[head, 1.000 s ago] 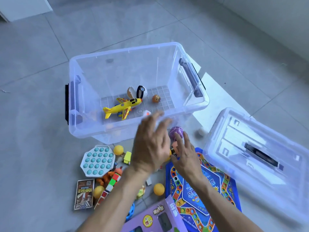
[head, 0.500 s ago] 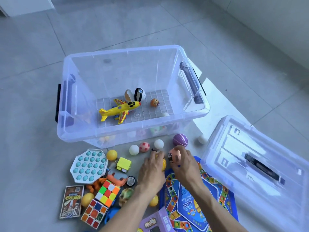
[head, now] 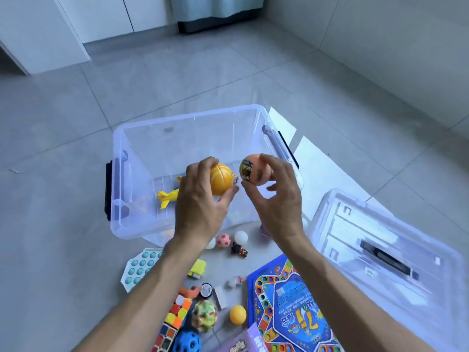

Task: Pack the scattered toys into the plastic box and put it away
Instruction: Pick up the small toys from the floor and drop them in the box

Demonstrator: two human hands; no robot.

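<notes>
Our left hand point(head: 203, 199) covers most of the yellow plane point(head: 167, 195) in the box point(head: 132, 224); only its tail shows. The purple ball point(head: 264, 230) hides behind our right wrist. The game board point(head: 291, 306) and blue ball point(head: 186, 342) below our arms run off the bottom edge.

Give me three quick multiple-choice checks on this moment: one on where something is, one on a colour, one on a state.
1. Where is the yellow toy plane?
A. inside the clear plastic box
B. on the board game
C. on the lid

2. What colour is the ball the left hand holds?
A. purple
B. yellow-orange
C. white

3. How is the plastic box?
A. closed with its lid
B. tipped over
C. open, lid lying off to the side

Key: 1 A, the plane lies on the floor of the box. 2 B, the left hand grips a yellow-orange ball. 3 C, the lid lies on the floor beside the box.
</notes>
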